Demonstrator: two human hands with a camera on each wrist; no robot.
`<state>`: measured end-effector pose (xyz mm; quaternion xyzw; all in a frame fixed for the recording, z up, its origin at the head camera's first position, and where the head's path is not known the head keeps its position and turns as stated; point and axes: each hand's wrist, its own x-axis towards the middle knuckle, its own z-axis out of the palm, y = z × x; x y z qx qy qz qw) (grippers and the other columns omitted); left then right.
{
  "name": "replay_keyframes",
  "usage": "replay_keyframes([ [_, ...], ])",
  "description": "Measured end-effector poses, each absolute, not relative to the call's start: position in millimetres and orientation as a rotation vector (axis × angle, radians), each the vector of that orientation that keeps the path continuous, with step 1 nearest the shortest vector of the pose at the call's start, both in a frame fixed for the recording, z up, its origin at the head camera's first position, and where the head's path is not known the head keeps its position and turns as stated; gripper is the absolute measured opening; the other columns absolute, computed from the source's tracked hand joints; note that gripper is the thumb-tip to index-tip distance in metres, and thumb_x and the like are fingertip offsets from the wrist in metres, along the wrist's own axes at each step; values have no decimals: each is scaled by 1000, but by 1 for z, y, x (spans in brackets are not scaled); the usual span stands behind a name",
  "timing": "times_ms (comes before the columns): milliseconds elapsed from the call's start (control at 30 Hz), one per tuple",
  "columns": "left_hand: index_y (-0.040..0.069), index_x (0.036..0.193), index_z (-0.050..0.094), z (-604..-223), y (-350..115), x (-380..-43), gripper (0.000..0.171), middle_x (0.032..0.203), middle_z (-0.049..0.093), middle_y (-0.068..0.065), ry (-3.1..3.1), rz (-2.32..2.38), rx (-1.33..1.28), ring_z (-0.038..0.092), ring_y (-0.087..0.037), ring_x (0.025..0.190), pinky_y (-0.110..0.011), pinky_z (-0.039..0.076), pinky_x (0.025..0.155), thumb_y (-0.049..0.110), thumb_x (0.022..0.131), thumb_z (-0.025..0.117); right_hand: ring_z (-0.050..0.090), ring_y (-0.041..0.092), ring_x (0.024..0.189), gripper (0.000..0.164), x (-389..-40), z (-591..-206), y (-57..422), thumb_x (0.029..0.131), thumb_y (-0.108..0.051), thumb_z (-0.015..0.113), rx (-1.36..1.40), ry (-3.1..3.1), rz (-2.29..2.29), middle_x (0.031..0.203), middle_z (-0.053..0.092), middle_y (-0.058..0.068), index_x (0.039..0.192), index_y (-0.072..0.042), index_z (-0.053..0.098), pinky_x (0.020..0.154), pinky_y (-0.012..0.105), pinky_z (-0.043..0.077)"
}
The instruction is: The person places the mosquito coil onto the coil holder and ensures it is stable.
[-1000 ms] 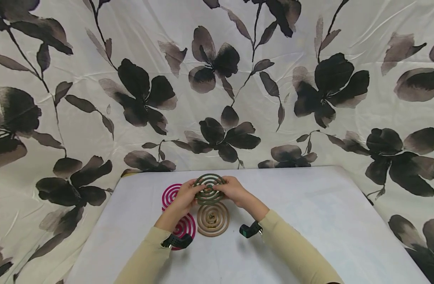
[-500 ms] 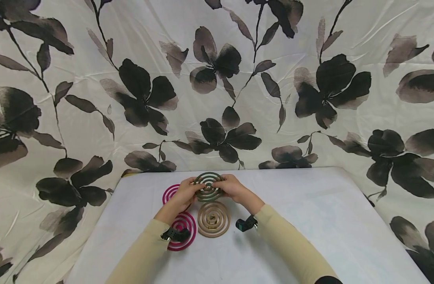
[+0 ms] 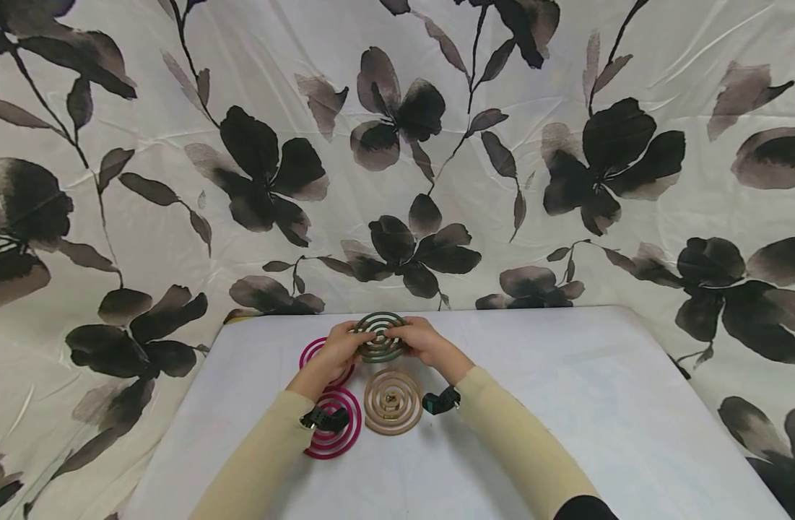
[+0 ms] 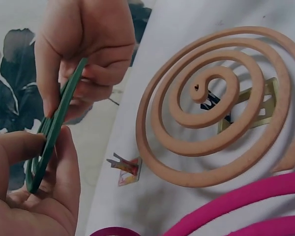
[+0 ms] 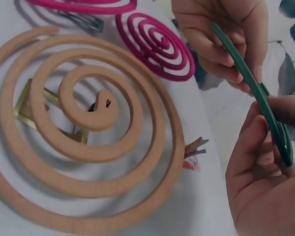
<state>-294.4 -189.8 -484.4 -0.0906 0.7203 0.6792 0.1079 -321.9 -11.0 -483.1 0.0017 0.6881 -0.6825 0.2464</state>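
Observation:
Both hands hold a dark green mosquito coil (image 3: 382, 358) near the table's far edge, raised off the tabletop. My left hand (image 3: 337, 348) pinches its left side, thumb on the face; my right hand (image 3: 429, 341) pinches the right side likewise. The wrist views show the green coil (image 4: 59, 114) edge-on between thumbs and fingers, with a second layer seen along it. Just nearer than the hands, a tan mosquito coil (image 3: 393, 432) lies above the table over a gold metal piece (image 4: 270, 101). Two pink mosquito coils stand at left, the front one (image 3: 357, 422) partly behind my left wrist.
The far pink coil (image 5: 190, 69) is partly covered by my left hand in the head view. A small pronged metal stand (image 4: 130, 169) sits past the tan coil. The white table (image 3: 533, 404) ends at a flower-patterned cloth (image 3: 397, 180).
Both hands and the green coil have shifted slightly farther away and left, and the coil looks flatter to the head camera. The right wrist has come inward. The tan and pink coils have stayed put.

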Motion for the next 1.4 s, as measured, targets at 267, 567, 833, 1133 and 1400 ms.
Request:
replay_keyframes([
  [267, -4, 127, 52, -486, -189, -303, 43, 86, 63, -6, 2201, 1915, -326, 52, -9, 56, -24, 42, 50, 13, 90, 67, 57, 10, 67, 24, -326, -491, -16, 88, -12, 70, 67, 1873, -1887, 83, 61, 2, 109, -2, 62, 56, 23, 47],
  [567, -3, 125, 55, -495, -185, -310, 41, 94, 62, -8, 2215, 1896, -375, 55, -9, 63, -23, 44, 52, 12, 89, 68, 55, 10, 65, 27, -329, -498, -18, 87, -10, 70, 120, 1895, -1916, 83, 61, 2, 110, 0, 62, 53, 22, 46],
  [833, -4, 127, 54, -506, -184, -314, 43, 100, 62, -11, 2200, 1928, -398, 55, -9, 64, -22, 45, 52, 10, 89, 68, 59, 11, 66, 33, -331, -505, -22, 86, -10, 71, 164, 1892, -1940, 85, 62, 4, 115, 2, 60, 54, 22, 48],
  [1133, -5, 125, 55, -513, -180, -315, 41, 104, 61, -14, 2227, 1972, -398, 57, -10, 69, -22, 47, 54, 7, 88, 68, 63, 15, 77, 40, -331, -510, -23, 87, -9, 70, 191, 1894, -1970, 97, 63, 8, 122, 4, 57, 63, 25, 53],
  [1400, -4, 126, 52, -514, -178, -313, 41, 108, 60, -17, 2253, 1956, -394, 58, -11, 73, -22, 48, 57, 8, 89, 66, 62, 16, 85, 28, -329, -515, -24, 88, -9, 70, 212, 1924, -1969, 100, 62, 9, 112, 3, 62, 73, 29, 53],
])
